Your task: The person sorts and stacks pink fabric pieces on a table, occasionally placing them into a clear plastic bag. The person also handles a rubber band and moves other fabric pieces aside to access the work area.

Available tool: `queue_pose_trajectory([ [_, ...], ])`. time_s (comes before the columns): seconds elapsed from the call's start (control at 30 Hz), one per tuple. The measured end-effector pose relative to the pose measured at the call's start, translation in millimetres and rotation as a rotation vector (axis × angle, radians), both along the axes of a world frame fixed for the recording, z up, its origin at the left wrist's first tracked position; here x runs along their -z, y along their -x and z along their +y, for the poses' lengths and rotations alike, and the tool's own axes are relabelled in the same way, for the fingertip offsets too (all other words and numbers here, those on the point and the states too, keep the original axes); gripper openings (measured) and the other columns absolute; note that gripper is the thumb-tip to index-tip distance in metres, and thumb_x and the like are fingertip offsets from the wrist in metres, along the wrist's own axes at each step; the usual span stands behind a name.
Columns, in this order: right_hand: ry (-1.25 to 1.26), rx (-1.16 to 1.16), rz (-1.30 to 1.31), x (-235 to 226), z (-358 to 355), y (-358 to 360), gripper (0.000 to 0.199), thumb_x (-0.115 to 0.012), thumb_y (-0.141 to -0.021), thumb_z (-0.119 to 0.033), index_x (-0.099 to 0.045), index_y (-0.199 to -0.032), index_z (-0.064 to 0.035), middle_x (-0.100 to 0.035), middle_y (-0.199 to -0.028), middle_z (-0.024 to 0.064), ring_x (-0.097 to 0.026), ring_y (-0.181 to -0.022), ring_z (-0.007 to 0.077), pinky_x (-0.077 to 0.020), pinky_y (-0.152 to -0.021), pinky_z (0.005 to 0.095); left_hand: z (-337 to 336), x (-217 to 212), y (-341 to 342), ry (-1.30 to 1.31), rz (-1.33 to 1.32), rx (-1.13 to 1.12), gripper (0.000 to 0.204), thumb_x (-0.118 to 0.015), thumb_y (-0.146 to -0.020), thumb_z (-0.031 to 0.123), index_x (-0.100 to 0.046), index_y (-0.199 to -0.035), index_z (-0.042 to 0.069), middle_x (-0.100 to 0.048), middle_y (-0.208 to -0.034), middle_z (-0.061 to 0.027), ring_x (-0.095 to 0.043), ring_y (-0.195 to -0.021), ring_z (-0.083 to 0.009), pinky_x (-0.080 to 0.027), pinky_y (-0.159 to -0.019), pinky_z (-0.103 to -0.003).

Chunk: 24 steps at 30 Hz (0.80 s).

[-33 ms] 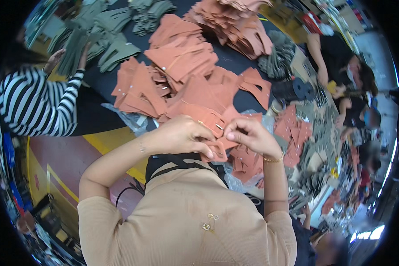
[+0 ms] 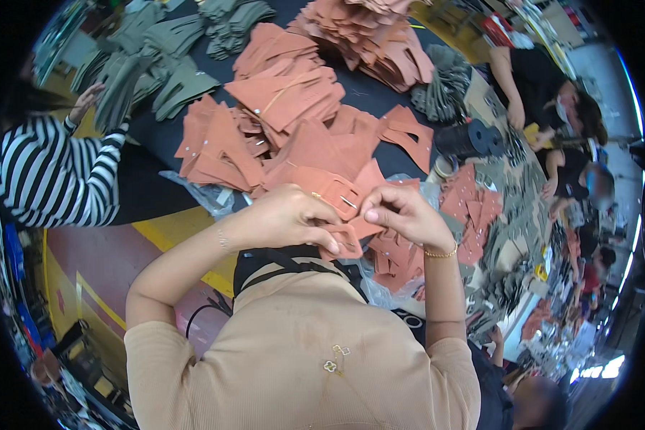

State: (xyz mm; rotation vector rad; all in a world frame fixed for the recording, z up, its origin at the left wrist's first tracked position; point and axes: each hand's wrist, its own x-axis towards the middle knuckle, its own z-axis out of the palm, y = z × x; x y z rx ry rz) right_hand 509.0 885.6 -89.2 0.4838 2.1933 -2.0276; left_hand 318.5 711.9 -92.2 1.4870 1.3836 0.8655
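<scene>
The left hand (image 2: 294, 216) held a flat salmon-orange piece of felt-like material (image 2: 345, 242) with an opening in it, in front of the person's body and near the edge of the heap. Its grip was pinching this piece, with the thumb lying upon it. Just above was another orange part with a rounded rectangular slot (image 2: 331, 185); whether both belonged to one piece, I could not tell.

The right hand (image 2: 406, 216) was just beside this slot, its thumb and forefinger pressed together at the tips; whether this grip caught the edge of the orange part was too small to see. A gold chain bracelet (image 2: 441, 251) was around the right wrist.

Beyond the hands, a large heap of similar orange pieces (image 2: 287, 97) lay on the dark worktop (image 2: 368, 102). Grey-green pieces in stacks (image 2: 172, 34) lay farther to the left, and a black spool (image 2: 455, 140) stood to the right. At the left, a co-worker in a black-and-white striped top (image 2: 57, 165) had one hand near the grey-green stacks.
</scene>
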Motion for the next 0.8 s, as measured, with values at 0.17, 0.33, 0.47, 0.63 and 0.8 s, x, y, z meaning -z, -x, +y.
queue_pose_trajectory([
  [0.17,0.213,-0.001,-0.004,-1,1,-6,0.020,-0.065,-0.094,-0.019,-0.065,-0.098,0.0006,-0.059,-0.078,-0.0052,-0.046,-0.069,0.0016,-0.0385,-0.061,0.0196,7,-11,0,0.099,-0.094,0.018,0.029,-0.077,-0.076,0.028,-0.073,-0.092,0.005,-0.069,-0.075,-0.0126,-0.067,-0.067,-0.0230,-0.049,-0.060,-0.032],
  [0.33,0.197,-0.007,-0.004,5,-7,-4,0.019,-0.066,-0.093,-0.019,-0.065,-0.097,-0.0004,-0.058,-0.078,-0.0057,-0.045,-0.070,0.0021,-0.0376,-0.060,0.0204,9,-8,0,0.087,-0.006,0.004,0.032,-0.078,-0.075,0.031,-0.072,-0.093,0.005,-0.068,-0.073,-0.0123,-0.067,-0.065,-0.0235,-0.049,-0.059,-0.032],
  [0.47,0.153,0.034,0.000,3,-8,-8,0.016,-0.065,-0.093,-0.017,-0.065,-0.096,-0.0012,-0.059,-0.082,-0.0044,-0.048,-0.074,0.0032,-0.0402,-0.065,0.0213,7,-3,-1,0.143,0.005,0.037,0.036,-0.079,-0.077,0.028,-0.070,-0.098,0.001,-0.064,-0.074,-0.0092,-0.065,-0.062,-0.0144,-0.049,-0.056,-0.028],
  [0.63,0.244,0.006,-0.004,4,-12,-4,0.013,-0.064,-0.093,-0.014,-0.064,-0.095,-0.0003,-0.060,-0.086,-0.0030,-0.050,-0.079,0.0039,-0.0424,-0.069,0.0216,9,-4,-6,0.082,-0.020,-0.004,0.029,-0.076,-0.080,0.027,-0.071,-0.097,0.004,-0.070,-0.077,-0.0107,-0.068,-0.060,-0.0148,-0.050,-0.056,-0.031],
  [0.8,-0.122,0.137,0.109,2,-30,3,0.015,-0.062,-0.093,-0.012,-0.061,-0.103,-0.0001,-0.064,-0.090,0.0047,-0.057,-0.080,0.0089,-0.0473,-0.070,0.0254,10,-11,0,0.198,0.040,-0.043,0.030,-0.073,-0.083,0.027,-0.069,-0.102,0.004,-0.069,-0.068,-0.0081,-0.066,-0.053,-0.0151,-0.050,-0.051,-0.029],
])
